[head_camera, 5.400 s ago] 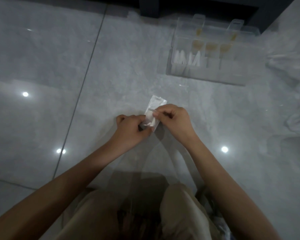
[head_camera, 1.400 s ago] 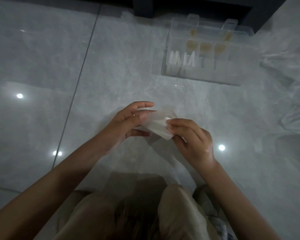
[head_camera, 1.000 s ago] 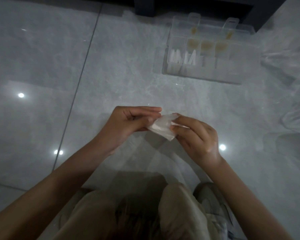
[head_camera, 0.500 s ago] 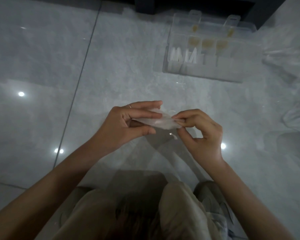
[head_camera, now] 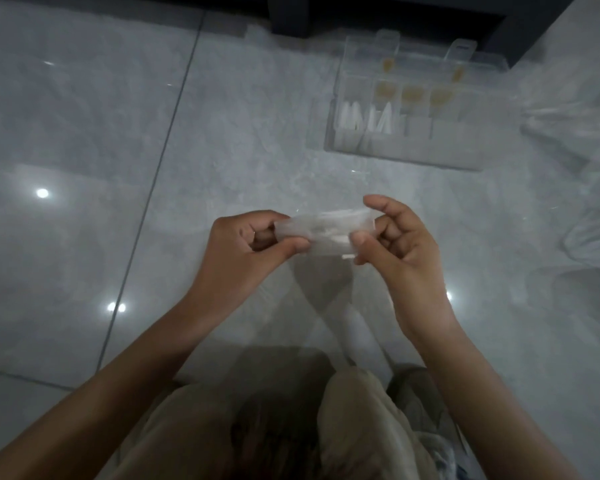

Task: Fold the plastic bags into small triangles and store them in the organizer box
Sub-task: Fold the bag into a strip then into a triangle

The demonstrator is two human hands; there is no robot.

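A folded clear plastic bag point(head_camera: 326, 228) is held flat above the grey tiled floor, between both hands. My left hand point(head_camera: 246, 251) pinches its left end with thumb and fingers. At the bag's right end my right hand point(head_camera: 399, 244) grips with thumb and forefinger, the other fingers curled. The clear organizer box point(head_camera: 406, 147) lies open on the floor beyond the hands, with white folded triangles point(head_camera: 368, 119) standing in its left compartments.
Loose clear plastic bags point(head_camera: 582, 133) lie in a heap at the right. A dark piece of furniture point(head_camera: 378, 12) stands behind the box. My knees in beige trousers point(head_camera: 357, 427) fill the bottom of the view. Ceiling lights reflect on the glossy floor tiles.
The bag was lifted off the floor and turned flat between the hands. The hands have moved slightly apart, with the bag now stretched sideways between them.
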